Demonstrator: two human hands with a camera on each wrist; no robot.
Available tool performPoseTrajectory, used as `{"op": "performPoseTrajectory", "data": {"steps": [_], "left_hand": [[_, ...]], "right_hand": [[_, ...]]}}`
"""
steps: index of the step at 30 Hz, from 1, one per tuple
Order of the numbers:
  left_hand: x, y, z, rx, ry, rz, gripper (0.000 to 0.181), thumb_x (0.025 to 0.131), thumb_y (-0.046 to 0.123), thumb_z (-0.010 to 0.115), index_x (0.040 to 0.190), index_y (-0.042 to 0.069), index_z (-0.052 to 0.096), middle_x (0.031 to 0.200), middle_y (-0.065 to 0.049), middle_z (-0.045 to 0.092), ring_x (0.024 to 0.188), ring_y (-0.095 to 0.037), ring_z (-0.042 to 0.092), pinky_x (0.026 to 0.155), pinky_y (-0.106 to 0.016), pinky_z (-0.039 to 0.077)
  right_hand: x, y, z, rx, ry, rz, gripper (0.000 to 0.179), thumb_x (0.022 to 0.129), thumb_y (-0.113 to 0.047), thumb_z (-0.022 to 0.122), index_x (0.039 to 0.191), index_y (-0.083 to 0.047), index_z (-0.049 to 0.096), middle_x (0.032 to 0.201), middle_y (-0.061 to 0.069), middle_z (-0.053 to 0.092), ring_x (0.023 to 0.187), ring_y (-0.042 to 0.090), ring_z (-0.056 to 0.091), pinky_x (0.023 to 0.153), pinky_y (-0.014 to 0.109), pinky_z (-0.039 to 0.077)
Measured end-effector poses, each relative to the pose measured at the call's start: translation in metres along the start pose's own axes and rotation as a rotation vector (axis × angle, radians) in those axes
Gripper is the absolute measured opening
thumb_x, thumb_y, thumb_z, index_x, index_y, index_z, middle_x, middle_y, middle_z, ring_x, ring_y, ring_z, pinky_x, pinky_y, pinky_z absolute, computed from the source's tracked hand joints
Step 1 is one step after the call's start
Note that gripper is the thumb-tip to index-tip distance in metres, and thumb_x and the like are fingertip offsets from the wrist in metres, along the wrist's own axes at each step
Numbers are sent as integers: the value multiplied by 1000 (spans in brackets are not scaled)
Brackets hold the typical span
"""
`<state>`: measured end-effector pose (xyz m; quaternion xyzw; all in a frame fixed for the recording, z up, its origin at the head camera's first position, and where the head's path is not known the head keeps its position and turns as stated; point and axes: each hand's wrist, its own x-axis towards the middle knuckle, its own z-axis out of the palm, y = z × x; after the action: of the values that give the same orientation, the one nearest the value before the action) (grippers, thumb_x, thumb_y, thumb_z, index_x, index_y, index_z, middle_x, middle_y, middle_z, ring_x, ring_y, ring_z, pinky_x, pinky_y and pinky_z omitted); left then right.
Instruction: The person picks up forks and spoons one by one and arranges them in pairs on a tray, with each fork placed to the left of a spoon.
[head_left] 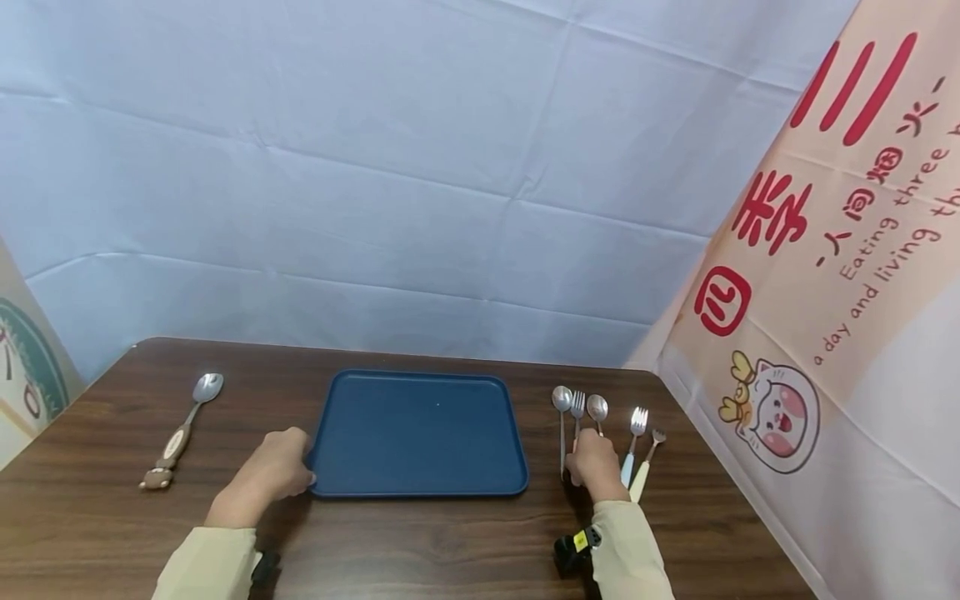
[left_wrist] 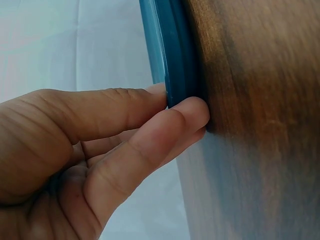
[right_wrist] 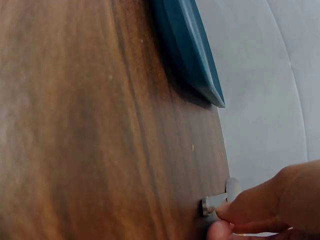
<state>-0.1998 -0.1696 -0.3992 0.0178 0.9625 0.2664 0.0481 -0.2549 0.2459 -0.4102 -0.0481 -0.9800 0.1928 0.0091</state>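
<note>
A blue rectangular tray (head_left: 420, 433) lies on the wooden table, and my left hand (head_left: 279, 462) pinches its left rim. Thumb and fingers (left_wrist: 150, 140) meet at the tray edge in the left wrist view. My right hand (head_left: 596, 462) is low over a group of cutlery right of the tray, its fingers bent down. The leftmost spoon (head_left: 562, 417) has its handle end beside my thumb; a fork (head_left: 577, 404) and another spoon (head_left: 597, 407) run under the hand. In the right wrist view, a silver handle (right_wrist: 216, 200) reaches the fingertips; their grip is unclear.
Right of my right hand lie a blue-handled fork (head_left: 627, 468) and a yellow-handled fork (head_left: 641, 479). A spoon with a brown bear handle (head_left: 174, 446) lies at the far left of the table (head_left: 420, 550). A pale cloth (head_left: 375, 208) hangs behind.
</note>
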Motion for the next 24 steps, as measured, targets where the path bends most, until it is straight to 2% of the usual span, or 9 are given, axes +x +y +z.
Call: {"op": "performPoseTrajectory", "data": {"steps": [3,9,18,24], "left_hand": [[0,1,0,-7,-7,-5,14,74,-4,68,84,-8,59,63,-8,51,53,-18,49,51,-32,41],[0,1,-1,-10,-12,-2,33,74,-4,69,101,-17,57,65,-8,55,55,-17,52,55,-34,44],[1,0,0,-12,-17,6,34,74,-3,70,102,-18,56,60,-5,55,54,-17,53,56,-35,45],[2,-1,0,-7,-13,0,29,75,-3,70,98,-15,58,59,-4,54,54,-17,53,54,-34,45]], "right_hand": [[0,1,-1,-1,4,17,22,77,1,58,57,-5,51,43,1,50,46,20,52,53,36,45],[1,1,-2,34,-17,75,19,79,-3,58,61,-4,50,41,2,51,44,19,53,51,35,43],[4,2,-1,86,-29,123,17,81,-6,54,65,-3,52,41,3,51,44,20,53,46,31,39],[3,3,-5,85,-14,126,16,79,-6,53,63,-3,54,41,2,51,48,21,54,49,33,42]]}}
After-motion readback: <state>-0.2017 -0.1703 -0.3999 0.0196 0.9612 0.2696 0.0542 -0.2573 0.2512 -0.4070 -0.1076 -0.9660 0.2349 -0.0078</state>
